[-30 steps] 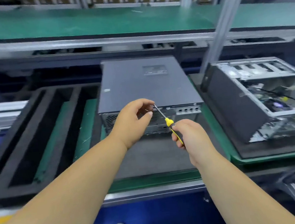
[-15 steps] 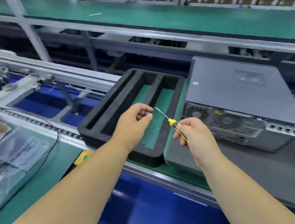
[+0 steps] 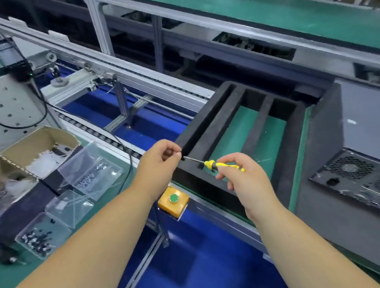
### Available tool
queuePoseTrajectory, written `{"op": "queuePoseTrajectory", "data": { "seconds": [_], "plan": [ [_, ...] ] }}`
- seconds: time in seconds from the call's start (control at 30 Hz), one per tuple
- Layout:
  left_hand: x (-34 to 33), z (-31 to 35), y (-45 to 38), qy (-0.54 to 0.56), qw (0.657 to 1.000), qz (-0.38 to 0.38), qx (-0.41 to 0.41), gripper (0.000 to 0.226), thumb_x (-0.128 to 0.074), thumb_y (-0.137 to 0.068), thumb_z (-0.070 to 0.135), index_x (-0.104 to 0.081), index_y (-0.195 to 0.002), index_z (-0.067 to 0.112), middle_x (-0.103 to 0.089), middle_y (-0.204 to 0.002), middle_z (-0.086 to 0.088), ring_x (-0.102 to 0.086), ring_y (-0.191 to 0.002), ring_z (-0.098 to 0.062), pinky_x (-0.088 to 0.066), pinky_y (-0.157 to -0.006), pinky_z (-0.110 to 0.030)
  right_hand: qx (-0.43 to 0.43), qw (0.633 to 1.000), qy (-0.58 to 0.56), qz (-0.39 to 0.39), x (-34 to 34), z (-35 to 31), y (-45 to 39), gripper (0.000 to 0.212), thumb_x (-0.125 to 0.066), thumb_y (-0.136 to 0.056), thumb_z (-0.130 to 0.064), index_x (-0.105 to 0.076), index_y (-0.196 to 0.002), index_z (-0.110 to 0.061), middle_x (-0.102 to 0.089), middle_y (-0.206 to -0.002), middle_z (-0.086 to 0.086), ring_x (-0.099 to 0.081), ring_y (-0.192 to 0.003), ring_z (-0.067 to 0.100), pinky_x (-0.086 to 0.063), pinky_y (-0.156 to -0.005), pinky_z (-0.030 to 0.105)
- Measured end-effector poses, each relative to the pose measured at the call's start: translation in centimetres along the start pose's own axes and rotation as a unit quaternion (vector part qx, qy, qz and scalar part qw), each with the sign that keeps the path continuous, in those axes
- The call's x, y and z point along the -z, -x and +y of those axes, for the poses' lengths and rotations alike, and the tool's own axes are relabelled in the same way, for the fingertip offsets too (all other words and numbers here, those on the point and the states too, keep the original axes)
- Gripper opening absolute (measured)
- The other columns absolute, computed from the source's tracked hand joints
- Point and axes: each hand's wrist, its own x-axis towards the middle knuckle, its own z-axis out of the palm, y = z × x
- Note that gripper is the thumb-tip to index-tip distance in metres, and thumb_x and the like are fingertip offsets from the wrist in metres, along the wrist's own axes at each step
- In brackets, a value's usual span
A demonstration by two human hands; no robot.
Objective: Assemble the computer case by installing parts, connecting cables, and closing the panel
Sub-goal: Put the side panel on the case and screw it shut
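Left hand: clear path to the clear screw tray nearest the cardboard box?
Probably yes. The left hand pinches the screwdriver tip, just right of the screw tray, with nothing between them; it would have to let go first.

There are two hands (image 3: pixel 160 161), one screwdriver (image 3: pixel 219 164), one computer case (image 3: pixel 371 146), one foam tray (image 3: pixel 217 121), three clear plastic bins (image 3: pixel 90 169), two cardboard boxes (image 3: pixel 40 146) and one yellow button box (image 3: pixel 173 200).

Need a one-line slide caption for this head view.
Right hand grips a yellow screwdriver while left hand pinches its tip, beside the closed computer case.
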Motion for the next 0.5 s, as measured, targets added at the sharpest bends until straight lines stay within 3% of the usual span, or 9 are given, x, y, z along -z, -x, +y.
{"op": "queuePoseTrajectory", "data": {
  "seconds": [0.2,0.37,0.5],
  "plan": [
    [9.5,-5.1,-2.8,0.014,0.998,0.033,0.057,0.019,-0.062,-0.089,0.009,-0.065,-0.084,0.027,-0.06,-0.08,0.007,-0.054,-0.071,-0.003,-0.041,-0.064,-0.007,0.016,0.999,0.013,-0.037,-10.8,-2.1,-3.0,0.008,-0.069,-0.086,-0.026,-0.072,-0.085,-0.034,-0.073,-0.075,-0.003,-0.053,-0.053,0.001,-0.043,-0.056,0.018],
    [16.9,-9.8,-3.5,-0.016,0.99,0.057,0.129,0.015,-0.059,-0.092,0.011,-0.066,-0.092,0.024,-0.06,-0.084,0.005,-0.054,-0.069,-0.005,-0.04,-0.054,-0.007,0.013,0.995,0.055,-0.084,-19.9,-2.1,-5.4,0.001,-0.07,-0.085,-0.038,-0.07,-0.086,-0.038,-0.073,-0.079,-0.004,-0.048,-0.05,0.001,-0.042,-0.06,0.029],
    [21.2,-13.0,-3.5,-0.019,0.981,0.076,0.177,0.014,-0.059,-0.093,0.015,-0.067,-0.099,0.025,-0.062,-0.089,0.001,-0.056,-0.075,-0.013,-0.041,-0.055,-0.008,0.025,0.982,0.153,-0.112,-25.7,-0.8,-7.6,0.006,-0.067,-0.087,-0.044,-0.066,-0.088,-0.038,-0.068,-0.077,-0.01,-0.048,-0.05,0.002,-0.04,-0.054,0.025]
  ]
}}
